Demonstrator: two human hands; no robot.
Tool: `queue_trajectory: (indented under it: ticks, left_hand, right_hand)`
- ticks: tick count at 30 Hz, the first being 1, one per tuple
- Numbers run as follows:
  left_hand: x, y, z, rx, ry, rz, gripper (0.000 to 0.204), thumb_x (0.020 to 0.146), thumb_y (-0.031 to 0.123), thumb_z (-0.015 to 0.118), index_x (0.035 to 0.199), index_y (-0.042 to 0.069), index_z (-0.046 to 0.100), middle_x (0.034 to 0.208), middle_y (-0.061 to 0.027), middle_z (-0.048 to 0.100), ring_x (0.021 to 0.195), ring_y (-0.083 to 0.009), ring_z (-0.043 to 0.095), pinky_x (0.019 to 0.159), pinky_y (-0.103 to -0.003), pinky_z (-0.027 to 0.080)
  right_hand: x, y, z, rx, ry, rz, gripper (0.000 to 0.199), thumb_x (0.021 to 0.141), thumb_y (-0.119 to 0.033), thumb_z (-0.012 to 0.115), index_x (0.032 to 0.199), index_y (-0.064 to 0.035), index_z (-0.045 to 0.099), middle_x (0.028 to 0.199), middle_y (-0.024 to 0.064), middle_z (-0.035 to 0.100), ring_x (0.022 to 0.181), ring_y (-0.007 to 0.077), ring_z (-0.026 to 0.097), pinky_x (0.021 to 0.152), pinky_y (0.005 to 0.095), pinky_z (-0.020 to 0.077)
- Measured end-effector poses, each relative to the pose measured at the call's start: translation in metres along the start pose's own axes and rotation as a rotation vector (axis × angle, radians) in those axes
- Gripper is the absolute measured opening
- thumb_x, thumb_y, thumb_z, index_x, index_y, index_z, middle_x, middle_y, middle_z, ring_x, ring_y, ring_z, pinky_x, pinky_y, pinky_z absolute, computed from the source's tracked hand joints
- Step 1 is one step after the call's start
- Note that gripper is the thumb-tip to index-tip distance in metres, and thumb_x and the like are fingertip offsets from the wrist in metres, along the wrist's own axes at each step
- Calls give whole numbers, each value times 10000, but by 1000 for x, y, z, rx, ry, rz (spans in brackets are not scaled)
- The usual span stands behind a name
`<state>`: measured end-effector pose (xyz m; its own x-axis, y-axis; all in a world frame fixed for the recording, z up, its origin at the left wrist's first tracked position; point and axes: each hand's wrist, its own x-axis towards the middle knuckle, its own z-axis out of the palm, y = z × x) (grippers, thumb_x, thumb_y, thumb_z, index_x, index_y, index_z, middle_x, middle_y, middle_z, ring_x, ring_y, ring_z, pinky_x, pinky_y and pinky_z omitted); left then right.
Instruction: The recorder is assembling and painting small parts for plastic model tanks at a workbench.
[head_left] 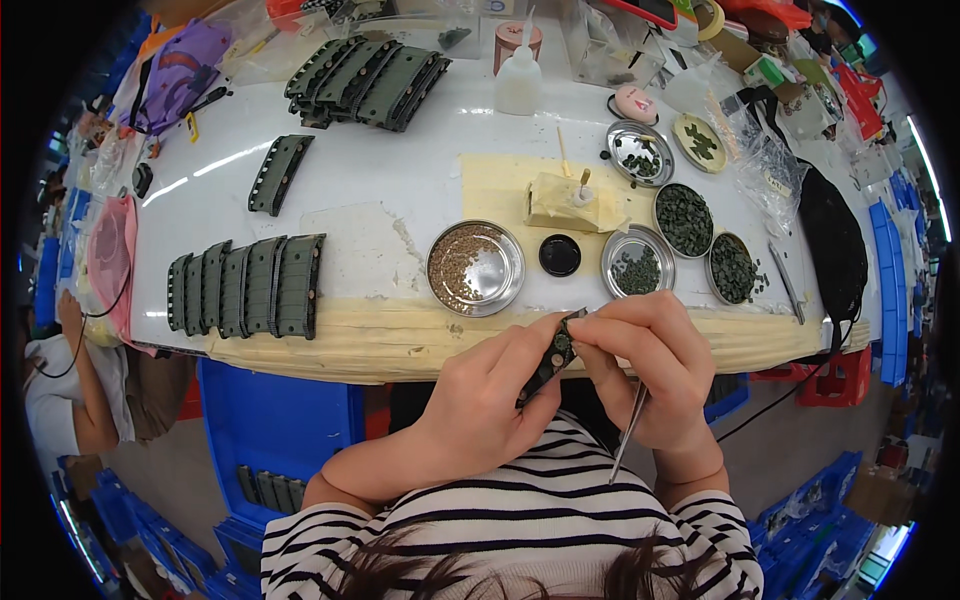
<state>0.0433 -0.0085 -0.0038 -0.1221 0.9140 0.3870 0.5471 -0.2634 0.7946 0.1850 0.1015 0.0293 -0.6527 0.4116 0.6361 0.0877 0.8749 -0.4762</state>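
Observation:
My left hand is closed around a dark green plastic part with small round pieces along its edge, held in front of my chest. The fingertips of my right hand press at the part's upper end. Metal tweezers are tucked in that same hand, their tips pointing down toward my striped shirt. Whatever lies between the right fingertips is too small to make out. Just beyond the hands are a metal dish of small brass-coloured pieces and a metal dish of small green pieces.
Green plastic parts stand in a row at left, with a stack behind. Bowls of dark green pieces, a black round pot, a taped block and a squeeze bottle are on the table. Another person sits at left.

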Motion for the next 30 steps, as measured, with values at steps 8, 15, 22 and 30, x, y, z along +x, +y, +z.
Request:
queue_trajectory:
  ticks: [8,15,22,30]
  left_hand:
    - [-1,0,-1,-5,-7,-14,579,718,-17,665,1262,-63,472,842,-170,583,704,-325,605,614,-381,507]
    - [-2,1,1,-78,-19,-67,509,758,-27,650,1238,-77,489,931,-217,619,780,-353,639,656,-374,526]
    - [-3,-14,0,-453,-56,-207,360,882,-35,594,1224,-30,483,1049,-128,633,910,-170,632,832,-256,485]
    - [-12,-28,-2,-720,-114,-239,387,938,-20,512,1288,-29,346,1155,-175,606,1040,-196,605,941,-342,481]
  right_hand:
    - [1,0,-2,5,-24,-42,297,653,-15,756,938,-11,673,839,73,640,685,195,601,594,291,427]
    - [6,8,-6,26,-123,-94,288,650,-35,741,921,7,655,829,84,607,677,207,578,600,301,426]
    - [5,6,-20,129,94,65,219,815,-194,719,954,-25,711,771,75,586,656,183,555,562,275,432]
    - [2,11,-15,263,119,138,441,955,-410,528,891,-15,714,765,102,598,668,186,566,569,277,442]
